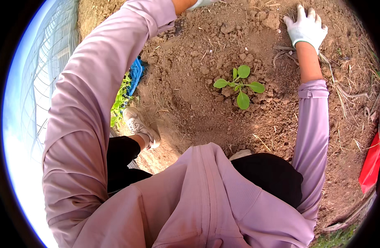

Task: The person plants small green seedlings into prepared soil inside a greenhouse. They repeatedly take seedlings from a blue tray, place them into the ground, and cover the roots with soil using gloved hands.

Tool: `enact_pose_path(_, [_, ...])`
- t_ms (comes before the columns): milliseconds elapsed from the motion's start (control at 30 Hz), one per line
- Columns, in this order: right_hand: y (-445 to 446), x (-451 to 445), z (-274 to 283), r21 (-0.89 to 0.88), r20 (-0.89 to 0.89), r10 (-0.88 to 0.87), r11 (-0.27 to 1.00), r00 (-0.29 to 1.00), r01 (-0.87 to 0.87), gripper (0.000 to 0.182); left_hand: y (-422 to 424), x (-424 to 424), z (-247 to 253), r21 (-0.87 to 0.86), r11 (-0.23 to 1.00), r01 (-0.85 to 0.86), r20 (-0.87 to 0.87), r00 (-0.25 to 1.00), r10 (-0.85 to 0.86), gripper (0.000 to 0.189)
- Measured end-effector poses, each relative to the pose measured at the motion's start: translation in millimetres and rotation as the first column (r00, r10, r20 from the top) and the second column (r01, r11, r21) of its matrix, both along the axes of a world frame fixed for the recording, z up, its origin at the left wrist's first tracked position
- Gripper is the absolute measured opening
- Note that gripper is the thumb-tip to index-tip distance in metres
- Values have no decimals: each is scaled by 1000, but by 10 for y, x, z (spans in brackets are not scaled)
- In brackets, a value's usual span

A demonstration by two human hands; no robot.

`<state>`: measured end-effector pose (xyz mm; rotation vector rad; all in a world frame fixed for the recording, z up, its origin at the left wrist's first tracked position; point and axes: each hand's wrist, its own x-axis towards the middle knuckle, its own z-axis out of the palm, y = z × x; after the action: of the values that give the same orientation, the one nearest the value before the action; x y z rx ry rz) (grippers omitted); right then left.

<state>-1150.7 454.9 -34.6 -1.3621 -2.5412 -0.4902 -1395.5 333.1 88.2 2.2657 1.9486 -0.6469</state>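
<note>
My right hand (307, 30), in a white knit glove with a green-edged cuff, rests on the brown soil (193, 80) at the upper right. Its fingers are spread and it holds nothing. Only a sliver of my left hand (203, 2), also gloved in white, shows at the top edge. Its fingers are out of frame, so what it touches is hidden. Between my arms, a green leafy seedling (238, 84) stands in the crumbly ground with several rounded leaves spread outward. Dry roots or stalks (286, 52) lie just below my right hand.
Beside my left arm sit a blue plastic tray (135, 76) and leafy green seedlings (120, 102), partly covered by the sleeve. My shoe (140, 127) is near them. Red plastic material (372, 164) lies far right, with straw (341, 102) nearby. A hoop-framed greenhouse (58, 55) stands at left.
</note>
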Motion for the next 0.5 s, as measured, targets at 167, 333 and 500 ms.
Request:
enact_pose_path(167, [-609, 32, 415, 93, -534, 433, 884, 726, -458, 42, -2153, -231, 445, -416, 899, -139, 60, 982, 179, 36])
enact_pose_path(333, [-3019, -368, 560, -821, -568, 524, -312, 635, -477, 52, -4235, -449, 260, -567, 708, -421, 102, 817, 567, 31])
enact_pose_path(500, [-3279, -807, 674, -912, -407, 721, -350, 561, -212, 52, -5907, -1198, 170, -84, -77, -993, 595, -112, 796, 38])
